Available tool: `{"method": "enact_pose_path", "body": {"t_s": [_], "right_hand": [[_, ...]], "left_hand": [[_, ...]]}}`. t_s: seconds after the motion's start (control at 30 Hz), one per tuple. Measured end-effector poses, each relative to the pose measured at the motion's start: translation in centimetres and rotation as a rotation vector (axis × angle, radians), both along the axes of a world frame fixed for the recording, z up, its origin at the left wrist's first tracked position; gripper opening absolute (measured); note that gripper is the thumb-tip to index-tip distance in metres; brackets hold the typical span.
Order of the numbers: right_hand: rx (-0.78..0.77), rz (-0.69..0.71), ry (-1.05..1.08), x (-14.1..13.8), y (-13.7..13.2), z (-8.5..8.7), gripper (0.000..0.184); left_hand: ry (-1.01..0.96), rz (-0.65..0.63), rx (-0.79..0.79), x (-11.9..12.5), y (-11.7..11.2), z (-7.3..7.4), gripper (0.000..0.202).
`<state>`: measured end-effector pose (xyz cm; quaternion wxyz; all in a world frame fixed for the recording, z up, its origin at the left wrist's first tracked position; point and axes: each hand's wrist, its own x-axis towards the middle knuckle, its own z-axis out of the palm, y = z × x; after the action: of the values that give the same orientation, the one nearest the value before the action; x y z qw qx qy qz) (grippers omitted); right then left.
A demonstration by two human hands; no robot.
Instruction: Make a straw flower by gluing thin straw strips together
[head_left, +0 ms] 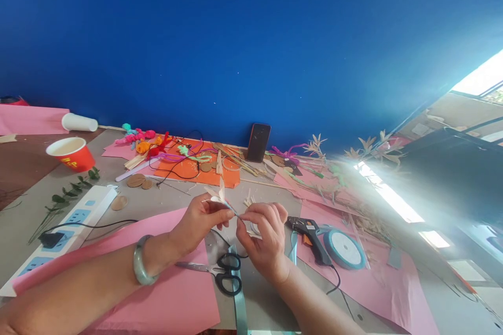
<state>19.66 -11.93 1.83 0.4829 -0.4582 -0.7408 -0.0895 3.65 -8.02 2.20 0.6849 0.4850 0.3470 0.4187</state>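
Observation:
My left hand (pixel 200 220) pinches a small bundle of pale dried leaf strips (pixel 218 196) that stick up from my fingers. A green bangle (pixel 140 267) is on that wrist. My right hand (pixel 264 235) meets it from the right, its fingers closed on the thin stem end of the same bundle. Black-handled scissors (pixel 220 271) lie on the table just below both hands, beside a grey-green ribbon strip (pixel 239 303).
A black glue gun (pixel 310 233) and a teal ribbon roll (pixel 345 247) lie right of my hands on pink paper (pixel 377 293). At left are a power strip (pixel 74 222), a red cup (pixel 72 153) and green sprigs (pixel 66 196). A phone (pixel 258 142) leans on the blue wall.

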Motion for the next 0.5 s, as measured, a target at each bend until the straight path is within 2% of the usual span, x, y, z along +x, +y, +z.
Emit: {"method": "enact_pose_path", "body": {"t_s": [0.37,0.5], "right_hand": [[-0.045,0.024,-0.03,-0.17,-0.04,-0.6,0.012],[-0.021,0.055,-0.04,-0.15,-0.23,-0.92,0.037]], "left_hand": [[-0.014,0.013,0.049,0.1,0.28,-0.5,0.019],[-0.01,0.093,0.037,0.04,0.57,-0.21,0.018]]}}
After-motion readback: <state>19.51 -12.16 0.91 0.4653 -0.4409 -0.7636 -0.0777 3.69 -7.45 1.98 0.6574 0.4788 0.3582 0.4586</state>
